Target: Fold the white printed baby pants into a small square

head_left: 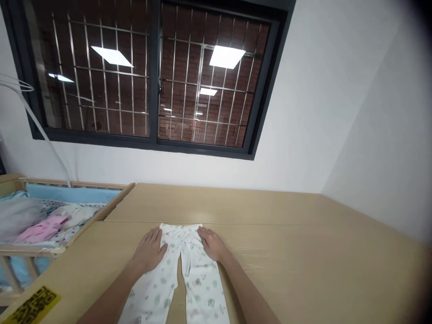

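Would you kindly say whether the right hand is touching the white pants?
Touching: the head view shows the right hand on the white pants, near the waist.

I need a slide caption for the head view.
Left hand and right hand touch white, green-printed fabric trousers lying on a flat tan surface.
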A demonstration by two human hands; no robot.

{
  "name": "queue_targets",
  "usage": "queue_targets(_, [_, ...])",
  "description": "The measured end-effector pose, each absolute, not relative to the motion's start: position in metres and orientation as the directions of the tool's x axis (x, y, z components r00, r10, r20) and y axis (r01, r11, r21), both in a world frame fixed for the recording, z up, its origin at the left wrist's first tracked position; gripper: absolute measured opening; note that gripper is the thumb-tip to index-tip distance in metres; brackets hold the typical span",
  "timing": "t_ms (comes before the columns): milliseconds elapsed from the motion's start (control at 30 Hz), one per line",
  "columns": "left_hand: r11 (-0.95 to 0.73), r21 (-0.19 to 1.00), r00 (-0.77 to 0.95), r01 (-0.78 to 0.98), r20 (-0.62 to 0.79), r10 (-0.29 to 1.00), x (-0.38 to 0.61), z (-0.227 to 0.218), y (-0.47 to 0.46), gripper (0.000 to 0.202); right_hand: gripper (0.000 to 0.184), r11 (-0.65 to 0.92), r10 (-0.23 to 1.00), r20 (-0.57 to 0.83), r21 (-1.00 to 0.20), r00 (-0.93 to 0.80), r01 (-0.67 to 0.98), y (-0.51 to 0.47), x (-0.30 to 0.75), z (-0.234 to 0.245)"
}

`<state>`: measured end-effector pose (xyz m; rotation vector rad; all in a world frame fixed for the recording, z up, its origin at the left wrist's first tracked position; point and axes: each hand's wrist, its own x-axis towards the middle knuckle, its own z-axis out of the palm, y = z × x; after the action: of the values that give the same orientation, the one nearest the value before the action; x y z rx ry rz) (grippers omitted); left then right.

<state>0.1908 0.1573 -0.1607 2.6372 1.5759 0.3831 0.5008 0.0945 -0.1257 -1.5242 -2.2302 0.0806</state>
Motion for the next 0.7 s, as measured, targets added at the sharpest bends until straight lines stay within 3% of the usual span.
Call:
queue_targets(267, [-0.440, 0.170, 0.426, 0.882, 0.117, 0.897, 0.209, -0.160, 0.169, 0.084, 0.046, 0.400, 0.891, 0.357, -0.329, -0.280, 0.855, 0.113, 0.520, -0.136])
queue_targets(367, [-0.439, 0.183, 0.424, 0.880, 0.118, 0.898, 0.210, -0.160, 0.170, 0.084, 0.042, 0.378, 0.911, 0.340, -0.464, -0.233, 0.801, 0.115, 0.520, -0.138])
queue_targets(467, [-0.447, 0.213, 0.427, 0.869, 0.138, 0.894, 0.209, -0.158, 0.168, 0.082, 0.034, 0.255, 0.963, 0.252, -0.727, -0.097, 0.637, 0.117, 0.520, -0.133])
queue_targets(533, [-0.451, 0.239, 0.424, 0.860, 0.157, 0.892, 0.208, -0.154, 0.165, 0.080, 0.034, 0.170, 0.981, 0.195, -0.840, -0.005, 0.516, 0.117, 0.520, -0.127])
queue_targets(700, [-0.508, 0.283, 0.446, 0.814, 0.258, 0.857, 0.212, -0.122, 0.140, 0.066, 0.035, 0.089, 0.978, 0.153, -0.921, 0.144, 0.379, 0.117, 0.521, -0.115])
